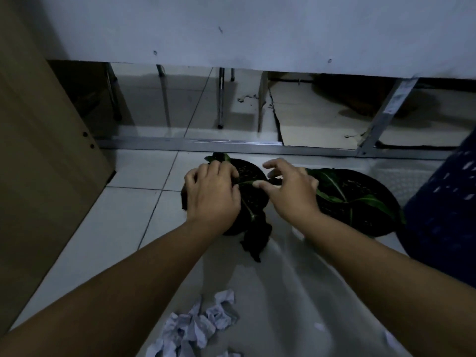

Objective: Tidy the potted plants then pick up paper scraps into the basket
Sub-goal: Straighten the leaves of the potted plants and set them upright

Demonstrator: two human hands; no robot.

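While both hands worked over the near black round plastic pot of dark soil (247, 173), the plant-tidying step was plainly in hand; the left hand (211, 194) lay curled over its green leaves (248, 182), fingers closed on foliage, though exactly what they gripped I cannot tell; the right hand (291, 189) hovered with fingers spread, thumb touching a leaf; a second black pot (360, 202) stood just beside; crumpled white paper scraps (198, 328) lay on the tiled floor (134, 176) nearer the person; gathering them likely came next, needing the basket, possibly the dark blue one (443, 210) at right.
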